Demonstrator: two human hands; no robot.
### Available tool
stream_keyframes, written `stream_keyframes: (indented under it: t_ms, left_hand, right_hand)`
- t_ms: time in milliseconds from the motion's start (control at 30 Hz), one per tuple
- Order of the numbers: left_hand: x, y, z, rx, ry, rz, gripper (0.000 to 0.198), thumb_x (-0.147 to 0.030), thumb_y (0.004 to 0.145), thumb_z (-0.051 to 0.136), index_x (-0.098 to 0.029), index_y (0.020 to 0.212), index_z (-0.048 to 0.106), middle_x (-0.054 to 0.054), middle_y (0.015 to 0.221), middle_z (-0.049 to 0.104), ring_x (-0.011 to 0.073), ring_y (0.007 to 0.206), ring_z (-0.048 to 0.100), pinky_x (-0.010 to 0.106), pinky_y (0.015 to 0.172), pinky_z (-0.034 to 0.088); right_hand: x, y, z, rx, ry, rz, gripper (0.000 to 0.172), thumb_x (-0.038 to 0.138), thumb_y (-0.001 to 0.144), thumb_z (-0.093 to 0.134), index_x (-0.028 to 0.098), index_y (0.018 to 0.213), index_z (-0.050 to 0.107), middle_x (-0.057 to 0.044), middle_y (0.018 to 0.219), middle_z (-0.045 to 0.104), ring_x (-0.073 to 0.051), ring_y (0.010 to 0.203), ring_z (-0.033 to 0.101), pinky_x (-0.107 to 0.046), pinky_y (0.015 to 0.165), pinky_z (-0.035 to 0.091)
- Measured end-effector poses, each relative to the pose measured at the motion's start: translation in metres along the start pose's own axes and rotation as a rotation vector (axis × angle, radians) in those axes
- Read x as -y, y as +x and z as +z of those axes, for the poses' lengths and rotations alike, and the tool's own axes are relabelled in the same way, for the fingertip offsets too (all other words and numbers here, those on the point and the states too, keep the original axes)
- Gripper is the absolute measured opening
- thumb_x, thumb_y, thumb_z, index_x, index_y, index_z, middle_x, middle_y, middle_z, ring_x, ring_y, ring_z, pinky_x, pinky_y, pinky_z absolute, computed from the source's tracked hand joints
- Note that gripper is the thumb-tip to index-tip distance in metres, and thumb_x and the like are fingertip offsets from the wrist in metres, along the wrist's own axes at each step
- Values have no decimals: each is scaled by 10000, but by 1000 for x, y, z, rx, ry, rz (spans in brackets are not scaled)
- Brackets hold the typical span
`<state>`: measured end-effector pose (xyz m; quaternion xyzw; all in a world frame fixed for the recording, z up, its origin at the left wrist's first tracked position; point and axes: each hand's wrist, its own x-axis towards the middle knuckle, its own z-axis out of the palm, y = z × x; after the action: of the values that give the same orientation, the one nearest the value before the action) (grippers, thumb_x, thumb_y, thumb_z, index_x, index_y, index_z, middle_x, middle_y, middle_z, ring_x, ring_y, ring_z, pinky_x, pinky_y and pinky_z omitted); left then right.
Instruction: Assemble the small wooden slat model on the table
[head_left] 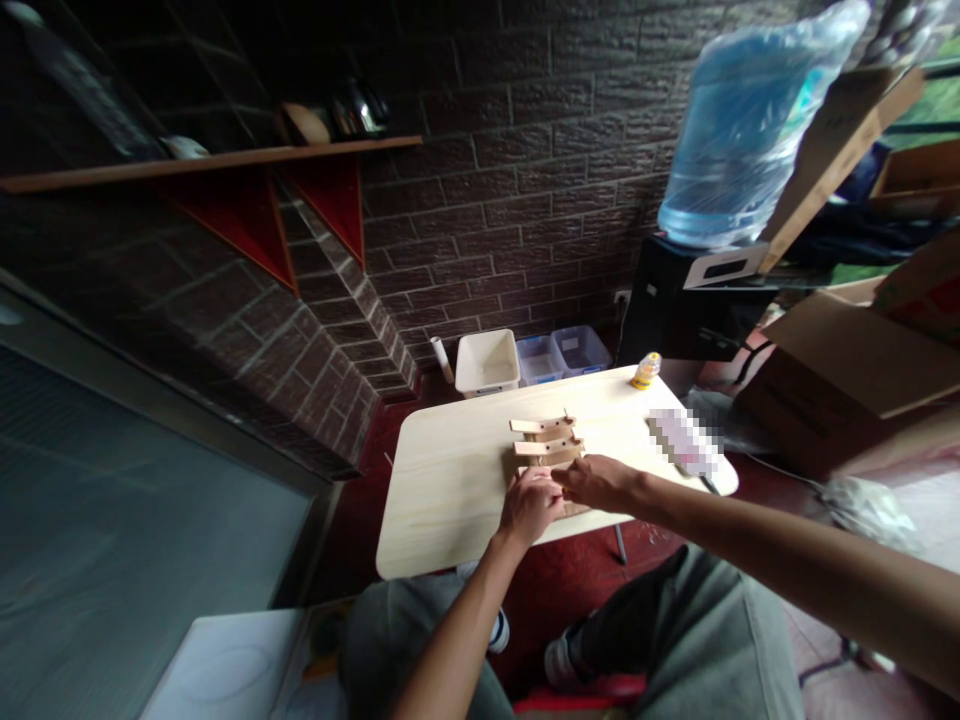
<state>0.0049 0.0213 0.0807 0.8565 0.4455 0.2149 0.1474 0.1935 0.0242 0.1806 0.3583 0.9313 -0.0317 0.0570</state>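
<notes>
A small light-wood assembly (547, 449) of curved slats with dark holes rests near the middle of the table (442, 470). My left hand (529, 506) is closed on the near end of this wooden assembly, its fingers bent over the nearest slat. Just right of it, my right hand (598, 482) is closed, fingertips pressed together against the same near part. A tiny yellowish bit shows at those fingertips, but what it belongs to is hidden. Both hands almost touch each other and cover the near slat.
A yellow-and-clear bottle (646, 371) stands at the table's far right corner, with a blurred-out flat object (684, 442) nearer. Behind the table are a white bin (487, 362) and blue-tinted bins (581, 350). A water dispenser (675, 300) and cardboard boxes (840, 370) stand right.
</notes>
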Motion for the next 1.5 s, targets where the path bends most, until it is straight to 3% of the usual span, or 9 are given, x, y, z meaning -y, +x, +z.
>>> stream_keyframes:
  t_ms: [133, 267, 433, 533, 667, 767, 1033, 1267, 1500]
  left_hand:
    - [-1, 1, 1, -6, 4, -16, 142, -153, 861, 719, -233, 747, 747, 72, 990, 786, 264, 1172, 673, 432, 1031, 516]
    - [-1, 1, 3, 10, -1, 6, 124, -149, 874, 695, -225, 801, 761, 83, 964, 788, 276, 1217, 655, 435, 1038, 519]
    - [-2, 2, 1, 2, 3, 4, 94, -147, 854, 710, -215, 819, 766, 95, 1021, 785, 275, 1198, 664, 416, 1014, 540]
    - [-3, 2, 0, -4, 11, 9, 111, -135, 844, 713, -219, 786, 758, 86, 1006, 782, 265, 1154, 677, 401, 985, 546]
    - [-3, 1, -1, -31, 5, 10, 151, -128, 845, 710, -232, 744, 753, 69, 1004, 783, 263, 1169, 672, 406, 1008, 540]
    - [-1, 1, 0, -44, -21, 12, 136, -120, 837, 725, -240, 789, 768, 69, 1038, 786, 266, 1209, 661, 410, 1030, 532]
    - [7, 1, 8, -35, -11, -13, 97, -151, 847, 740, -223, 789, 771, 87, 1067, 773, 257, 1178, 670, 398, 979, 543]
    - [10, -1, 14, -107, -12, 14, 90, -153, 833, 767, -231, 790, 775, 86, 1090, 779, 262, 1155, 693, 431, 1015, 551]
    - [6, -1, 8, -112, -8, 27, 91, -149, 828, 772, -229, 788, 766, 88, 1076, 777, 254, 1133, 697, 417, 969, 567]
  right_hand:
    - [-3, -5, 16, -127, 64, 35, 257, 206, 990, 578, 100, 1207, 667, -161, 1057, 732, -255, 870, 687, -368, 735, 561]
    - [1, -5, 26, -140, 138, 153, 234, 220, 966, 613, 72, 1138, 668, -143, 912, 716, -267, 834, 673, -368, 725, 546]
    - [7, -2, 6, -71, 166, 231, 257, 205, 947, 627, 62, 1157, 668, -157, 924, 727, -269, 859, 698, -343, 736, 537]
    - [9, -4, -13, -20, 146, 182, 313, 207, 935, 635, 105, 1229, 670, -153, 1006, 743, -257, 870, 714, -322, 729, 535]
    - [13, -4, -26, 75, 62, 103, 277, 130, 947, 580, 121, 1200, 693, -140, 965, 756, -234, 810, 712, -307, 695, 519]
    - [15, 1, -25, 112, 21, 71, 252, 110, 972, 534, 107, 1159, 702, -146, 940, 759, -245, 802, 711, -323, 682, 511]
    - [5, 10, -12, 62, 65, 68, 217, 112, 922, 560, 62, 1043, 733, -170, 892, 741, -258, 780, 676, -346, 668, 500]
    - [2, 9, -19, 38, 191, 197, 197, 219, 932, 623, 79, 1002, 743, -147, 814, 730, -235, 698, 661, -315, 620, 481]
    - [3, 5, -30, 97, 203, 261, 257, 228, 945, 615, 83, 1119, 737, -179, 959, 762, -265, 847, 722, -316, 715, 530]
